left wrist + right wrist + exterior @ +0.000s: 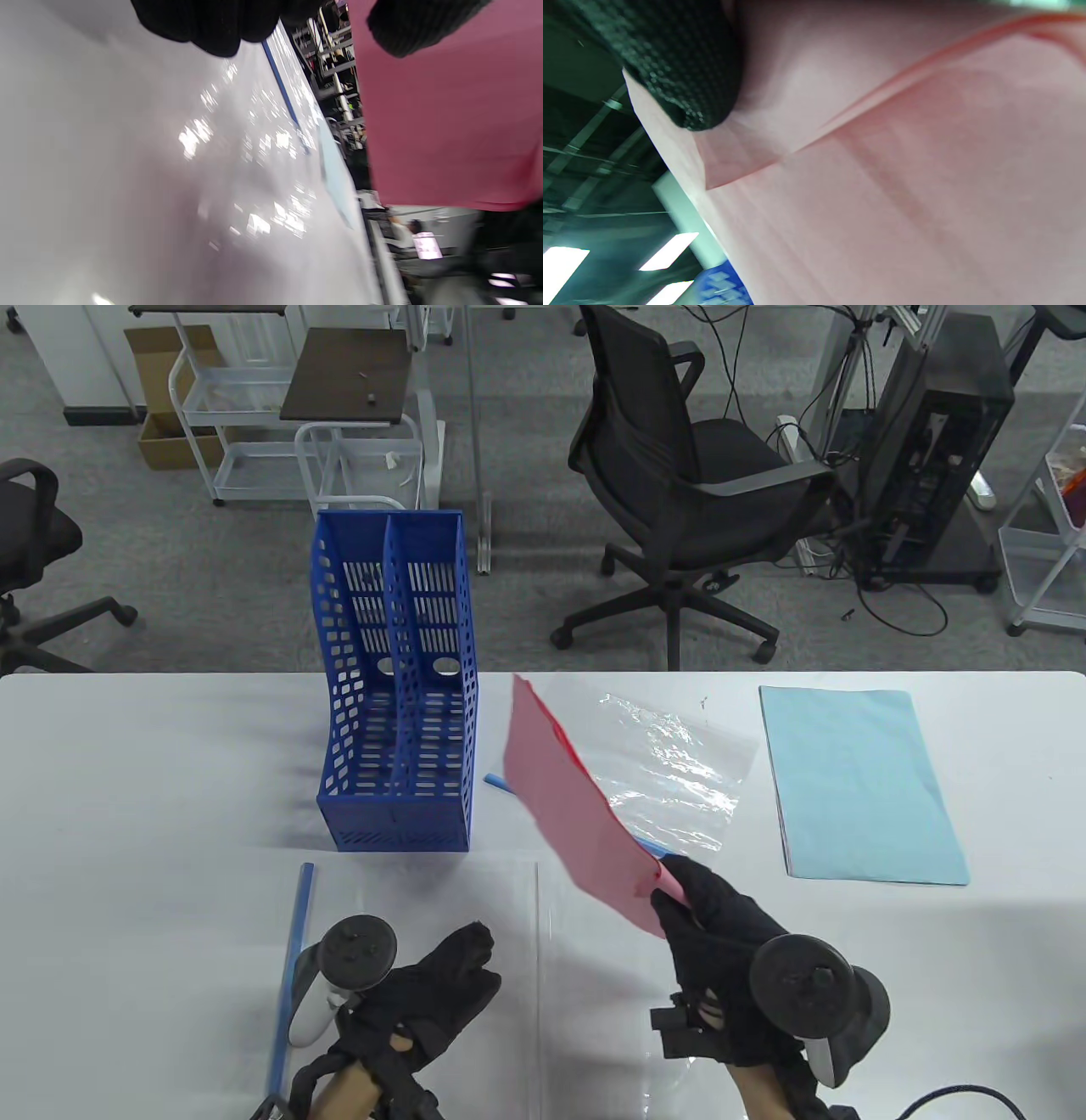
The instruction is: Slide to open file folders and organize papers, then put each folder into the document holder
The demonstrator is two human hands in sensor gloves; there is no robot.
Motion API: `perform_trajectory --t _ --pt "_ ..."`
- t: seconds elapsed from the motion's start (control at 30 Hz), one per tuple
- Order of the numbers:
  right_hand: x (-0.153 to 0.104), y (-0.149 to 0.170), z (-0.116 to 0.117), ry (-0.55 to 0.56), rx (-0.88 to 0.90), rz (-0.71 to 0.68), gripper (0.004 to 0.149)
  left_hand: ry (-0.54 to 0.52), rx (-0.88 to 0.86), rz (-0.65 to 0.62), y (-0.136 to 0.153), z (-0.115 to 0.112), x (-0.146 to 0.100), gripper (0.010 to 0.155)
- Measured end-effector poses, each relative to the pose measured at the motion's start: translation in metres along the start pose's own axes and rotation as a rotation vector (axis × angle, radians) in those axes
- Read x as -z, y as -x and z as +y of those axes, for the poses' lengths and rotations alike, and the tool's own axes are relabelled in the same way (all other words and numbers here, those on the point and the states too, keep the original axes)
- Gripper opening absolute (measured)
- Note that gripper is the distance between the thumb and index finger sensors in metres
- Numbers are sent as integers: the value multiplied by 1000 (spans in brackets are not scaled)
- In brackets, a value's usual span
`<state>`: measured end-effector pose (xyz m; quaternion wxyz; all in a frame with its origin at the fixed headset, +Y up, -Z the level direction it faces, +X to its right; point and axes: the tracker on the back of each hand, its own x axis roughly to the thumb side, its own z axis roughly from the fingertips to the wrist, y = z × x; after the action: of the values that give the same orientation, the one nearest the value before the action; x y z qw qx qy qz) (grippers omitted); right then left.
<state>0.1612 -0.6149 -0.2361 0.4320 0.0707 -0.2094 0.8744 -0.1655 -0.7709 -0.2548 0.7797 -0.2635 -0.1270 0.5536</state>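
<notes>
My right hand pinches the near corner of a pink paper stack and holds it tilted up above the table; the pink paper fills the right wrist view, with a gloved fingertip on it. My left hand rests flat with straight fingers on a clear file folder that has a blue slide bar along its left edge. A second clear folder with a blue bar lies behind the pink paper. The blue two-slot document holder stands empty at the table's middle left.
A light blue paper stack lies at the right of the white table. Beyond the table's far edge stand a black office chair, carts and a computer tower.
</notes>
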Motion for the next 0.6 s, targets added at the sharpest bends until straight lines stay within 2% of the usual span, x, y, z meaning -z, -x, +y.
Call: perform_trajectory --t 0.07,0.17,0.2,0.27,0.3,0.37,0.43,0.53,0.6 --pt "-1 5 12 -74 170 6 42 69 -226 -54 9 -3 5 90" --pt "4 21 30 -201 345 10 42 78 -545 -178 20 1 10 88" --pt "6 28 37 -245 386 31 42 64 -644 -224 22 4 11 81" --pt "8 44 49 -290 459 77 42 35 -704 -274 26 9 10 59" --pt "8 48 51 -302 477 83 42 16 -703 -282 26 11 9 54" --pt "7 60 62 -377 529 96 42 -140 -614 -276 27 20 4 45" --pt "6 65 68 -429 525 102 47 -238 -542 -276 25 26 -1 41" --pt "5 71 72 -575 529 61 72 -394 -430 -282 19 38 -13 41" --pt "6 74 70 -662 615 49 83 -463 -336 -289 15 46 -19 41"
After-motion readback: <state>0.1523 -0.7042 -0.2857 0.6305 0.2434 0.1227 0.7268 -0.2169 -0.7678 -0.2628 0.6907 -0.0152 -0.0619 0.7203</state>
